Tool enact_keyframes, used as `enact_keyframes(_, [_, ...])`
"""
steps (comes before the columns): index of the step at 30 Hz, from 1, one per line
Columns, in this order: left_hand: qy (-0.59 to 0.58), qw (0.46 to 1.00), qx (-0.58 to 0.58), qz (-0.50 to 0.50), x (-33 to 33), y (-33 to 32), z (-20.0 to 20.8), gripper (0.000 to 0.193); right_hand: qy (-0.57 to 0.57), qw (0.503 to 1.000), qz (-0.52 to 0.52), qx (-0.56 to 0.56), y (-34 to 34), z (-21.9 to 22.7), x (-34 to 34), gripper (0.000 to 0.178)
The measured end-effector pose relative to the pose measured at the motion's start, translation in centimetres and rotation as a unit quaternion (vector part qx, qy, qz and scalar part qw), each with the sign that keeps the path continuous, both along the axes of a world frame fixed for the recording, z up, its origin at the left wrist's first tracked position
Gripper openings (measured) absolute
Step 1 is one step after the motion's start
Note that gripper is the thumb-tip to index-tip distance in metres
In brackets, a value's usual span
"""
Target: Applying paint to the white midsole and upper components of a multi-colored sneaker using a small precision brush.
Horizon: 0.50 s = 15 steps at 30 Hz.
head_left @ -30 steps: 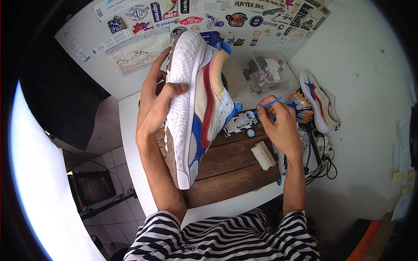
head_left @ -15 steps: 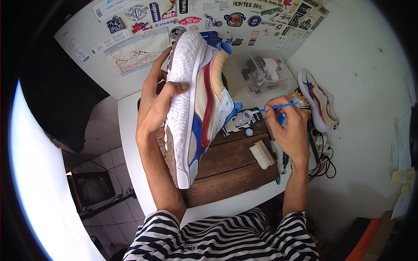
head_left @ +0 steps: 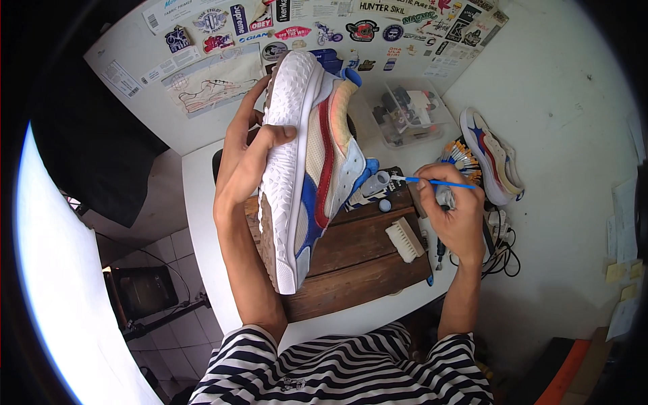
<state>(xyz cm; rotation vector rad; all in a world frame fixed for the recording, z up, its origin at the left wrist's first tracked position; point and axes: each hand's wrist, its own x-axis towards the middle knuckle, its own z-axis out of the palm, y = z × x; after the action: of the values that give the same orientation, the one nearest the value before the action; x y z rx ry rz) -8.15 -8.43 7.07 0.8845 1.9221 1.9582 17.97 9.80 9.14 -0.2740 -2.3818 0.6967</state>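
Note:
My left hand [head_left: 246, 155] is wrapped round a sneaker [head_left: 317, 148], thumb on its white textured midsole. The shoe is held up on end, its cream, red and blue upper turned to the right. My right hand [head_left: 452, 216] pinches a thin paintbrush [head_left: 439, 182] with a blue handle. The brush tip points left, close to the mouth of a small clear bottle [head_left: 375, 183] that lies tilted behind the shoe's tongue; whether they touch I cannot tell. A small round cap [head_left: 385, 205] rests on the wooden board [head_left: 344, 263] below the bottle.
A scrub brush [head_left: 406, 239] lies on the board's right side. Behind stand a clear plastic box [head_left: 408, 111] of supplies and a fan of paintbrushes [head_left: 460, 158]. The matching sneaker [head_left: 491, 155] leans at right, near black cables [head_left: 498, 253]. A stickered panel [head_left: 297, 40] rises behind.
My right hand has moved slightly right and down, and the paintbrush tip has drawn back from over the bottle's mouth. The sneaker has shifted a little to the right.

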Motion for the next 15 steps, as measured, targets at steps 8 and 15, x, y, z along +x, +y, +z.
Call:
enact_keyframes(8, [-0.017,0.996,0.010,-0.082,0.5,0.7,-0.2,0.094,0.239,0.953,0.065,-0.173,-1.9,3.7,3.0,0.013])
enact_keyframes(15, [-0.004,0.990,-0.011,-0.141,1.5,1.1,0.1,0.096,0.174,0.970,0.095,-0.140,-4.1,4.3,1.8,0.012])
